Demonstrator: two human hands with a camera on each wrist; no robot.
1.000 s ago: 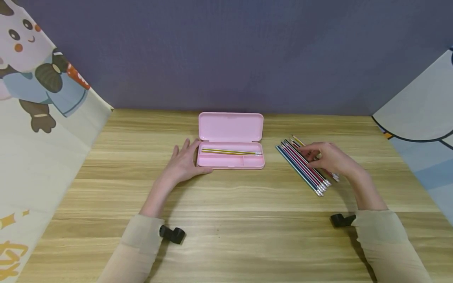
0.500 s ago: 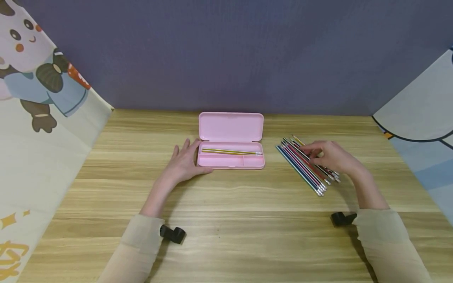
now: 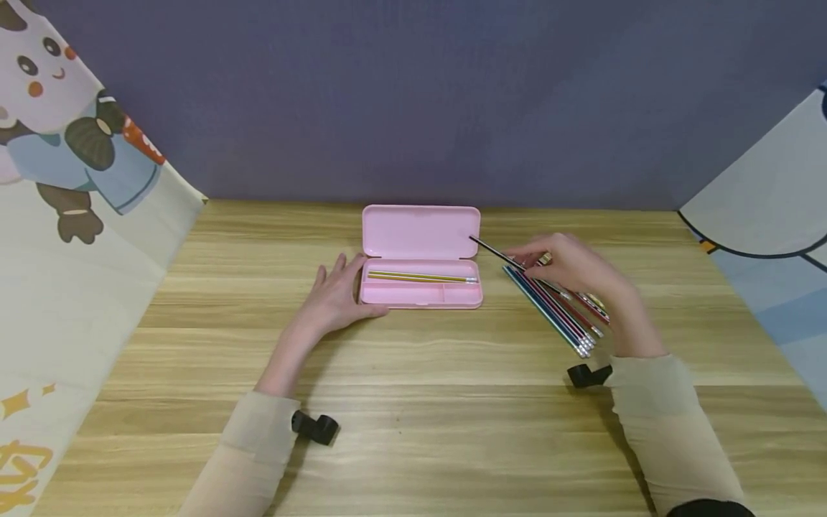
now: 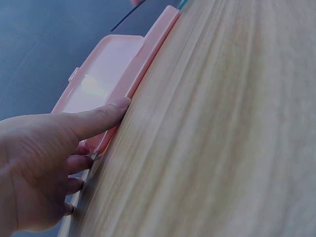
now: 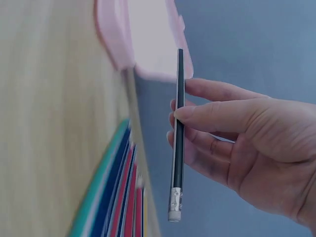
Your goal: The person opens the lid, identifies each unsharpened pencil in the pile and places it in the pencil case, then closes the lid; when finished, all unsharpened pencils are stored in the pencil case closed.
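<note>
A pink pencil case [image 3: 402,296] lies with its lid [image 3: 420,231] raised, and yellow-striped pencils [image 3: 420,277] rest in its long rear compartment. My left hand [image 3: 332,298] spans the case's left end; its thumb [image 4: 101,118] lies straight along the front edge and the other fingers are spread at the side and back. My right hand [image 3: 571,266] pinches a black pencil [image 5: 179,148] between thumb and fingers, above the table. The pencil's eraser end points toward me and its other end toward the lid. Under that hand lies a pile of pencils [image 3: 545,309], partly hidden.
The wooden table [image 3: 413,402] runs back to a dark blue-grey panel [image 3: 413,100]. Cartoon-printed panels [image 3: 58,179] stand at both sides. Small black devices [image 3: 316,429] are worn at each wrist.
My right hand has lifted the black pencil off the pile and moved left and back toward the case. Before that, it shifted pencils within the pile. My left hand stays in place.
</note>
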